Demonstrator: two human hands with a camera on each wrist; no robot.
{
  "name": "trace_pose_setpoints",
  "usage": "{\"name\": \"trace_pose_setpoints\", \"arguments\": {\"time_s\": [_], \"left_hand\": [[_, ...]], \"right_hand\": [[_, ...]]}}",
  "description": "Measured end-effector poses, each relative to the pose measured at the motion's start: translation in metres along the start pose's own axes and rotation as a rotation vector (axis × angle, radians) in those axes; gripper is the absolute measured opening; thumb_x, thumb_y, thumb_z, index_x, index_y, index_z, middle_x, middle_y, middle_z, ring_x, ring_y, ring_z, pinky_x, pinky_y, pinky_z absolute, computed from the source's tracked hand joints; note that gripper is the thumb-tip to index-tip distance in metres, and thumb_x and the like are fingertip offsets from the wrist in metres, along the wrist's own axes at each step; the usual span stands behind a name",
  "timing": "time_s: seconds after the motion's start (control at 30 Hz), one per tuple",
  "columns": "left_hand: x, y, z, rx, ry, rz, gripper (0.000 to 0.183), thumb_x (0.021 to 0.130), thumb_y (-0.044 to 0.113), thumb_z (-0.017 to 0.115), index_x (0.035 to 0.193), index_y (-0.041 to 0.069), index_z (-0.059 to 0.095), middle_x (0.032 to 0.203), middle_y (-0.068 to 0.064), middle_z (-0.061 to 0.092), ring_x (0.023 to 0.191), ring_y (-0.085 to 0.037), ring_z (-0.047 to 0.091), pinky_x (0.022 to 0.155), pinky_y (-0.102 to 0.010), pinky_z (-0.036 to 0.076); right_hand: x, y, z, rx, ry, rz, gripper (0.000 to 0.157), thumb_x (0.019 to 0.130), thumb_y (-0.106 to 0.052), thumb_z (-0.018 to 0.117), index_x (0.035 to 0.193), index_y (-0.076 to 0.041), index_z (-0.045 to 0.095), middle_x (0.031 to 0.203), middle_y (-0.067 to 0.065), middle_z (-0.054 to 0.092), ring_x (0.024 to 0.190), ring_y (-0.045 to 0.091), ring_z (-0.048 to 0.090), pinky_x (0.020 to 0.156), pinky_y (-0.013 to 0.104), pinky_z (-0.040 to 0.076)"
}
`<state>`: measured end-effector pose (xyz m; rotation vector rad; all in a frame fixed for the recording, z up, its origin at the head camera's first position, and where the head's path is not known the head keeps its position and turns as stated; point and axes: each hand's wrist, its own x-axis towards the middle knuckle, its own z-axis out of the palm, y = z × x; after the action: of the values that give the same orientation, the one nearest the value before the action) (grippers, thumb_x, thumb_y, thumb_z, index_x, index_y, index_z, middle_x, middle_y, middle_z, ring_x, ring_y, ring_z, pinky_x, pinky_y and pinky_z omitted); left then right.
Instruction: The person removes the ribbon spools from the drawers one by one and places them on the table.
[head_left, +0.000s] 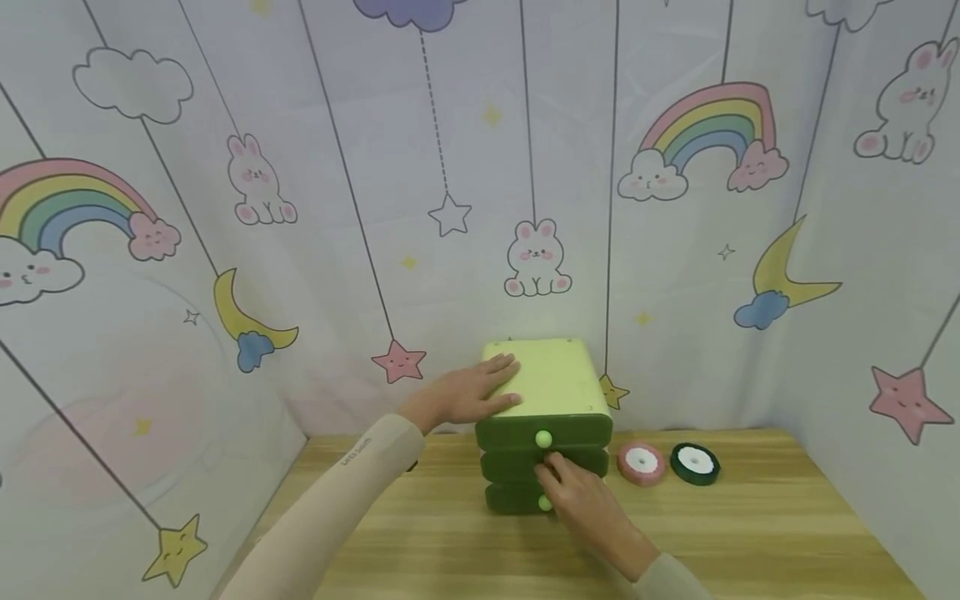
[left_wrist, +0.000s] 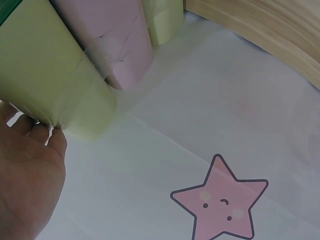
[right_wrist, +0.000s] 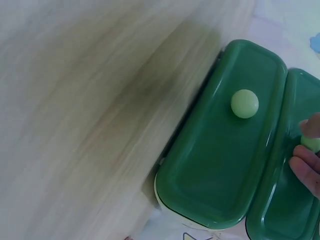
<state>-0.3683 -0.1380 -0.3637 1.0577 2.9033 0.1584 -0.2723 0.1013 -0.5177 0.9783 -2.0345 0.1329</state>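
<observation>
A small three-drawer cabinet (head_left: 547,375) with a pale yellow top and dark green drawer fronts stands against the back wall. My left hand (head_left: 474,392) rests on the left side of its top, fingers extended. From the left wrist, yellow and pink side panels (left_wrist: 117,45) show beyond that hand. My right hand (head_left: 587,502) pinches the light green knob (right_wrist: 311,144) of the middle drawer, mostly covering it. The top drawer's knob (head_left: 543,439) is uncovered. Below, the bottom drawer (right_wrist: 220,145) with its round knob (right_wrist: 244,103) looks closed.
Right of the cabinet, a pink ribbon roll (head_left: 641,464) and a dark green ribbon roll (head_left: 695,464) lie on the wood-grain table (head_left: 420,550). Printed fabric walls (head_left: 337,250) with rabbits, stars and rainbows enclose the back and both sides.
</observation>
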Motion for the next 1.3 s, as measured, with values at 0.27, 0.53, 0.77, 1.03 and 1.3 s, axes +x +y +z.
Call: {"name": "trace_pose_setpoints", "arguments": {"time_s": [0.27,0.53,0.77,1.03,1.3], "left_hand": [[-0.001,0.001,-0.001,-0.007,-0.001,0.001,0.081,0.105,0.073,0.030,0.170,0.026,0.017,0.179,0.004,0.011,0.167,-0.018,0.013,0.134,-0.046,0.024],[-0.001,0.000,-0.001,-0.014,-0.003,-0.002,0.082,0.105,0.074,0.029,0.170,0.026,0.016,0.179,0.004,0.010,0.167,-0.018,0.011,0.134,-0.047,0.023],[-0.001,0.000,-0.002,-0.019,-0.001,-0.001,0.082,0.105,0.073,0.030,0.170,0.025,0.018,0.179,0.002,0.011,0.167,-0.020,0.011,0.134,-0.047,0.023],[0.001,-0.001,-0.003,-0.007,-0.009,-0.006,0.083,0.104,0.075,0.026,0.170,0.027,0.014,0.179,0.004,0.008,0.167,-0.018,0.010,0.134,-0.046,0.023],[0.000,-0.002,-0.001,-0.008,-0.010,0.002,0.084,0.104,0.077,0.025,0.170,0.027,0.014,0.179,0.004,0.007,0.167,-0.017,0.009,0.134,-0.045,0.023]], "right_hand": [[-0.006,-0.002,-0.002,-0.084,0.044,-0.046,0.059,0.116,-0.018,0.015,0.115,-0.003,0.072,0.111,0.015,0.067,0.070,0.013,0.066,0.058,0.022,0.058],[-0.012,-0.003,-0.006,-0.151,-0.002,-0.150,0.064,0.114,-0.007,0.011,0.100,-0.009,0.073,0.104,0.007,0.067,0.072,0.013,0.066,0.061,0.025,0.056],[-0.019,-0.003,-0.005,-0.163,-0.184,-0.199,0.020,0.099,-0.007,0.055,0.106,-0.012,0.073,0.104,0.003,0.071,0.082,0.013,0.071,0.071,0.026,0.061],[-0.019,-0.003,0.008,-0.180,-0.253,-0.212,0.020,0.080,-0.011,0.081,0.096,-0.016,0.072,0.099,-0.003,0.067,0.078,0.010,0.063,0.067,0.023,0.057],[-0.020,-0.006,0.019,-0.179,-0.272,-0.217,0.020,0.076,-0.009,0.082,0.092,-0.016,0.073,0.100,-0.001,0.067,0.078,0.012,0.063,0.065,0.024,0.057]]}}
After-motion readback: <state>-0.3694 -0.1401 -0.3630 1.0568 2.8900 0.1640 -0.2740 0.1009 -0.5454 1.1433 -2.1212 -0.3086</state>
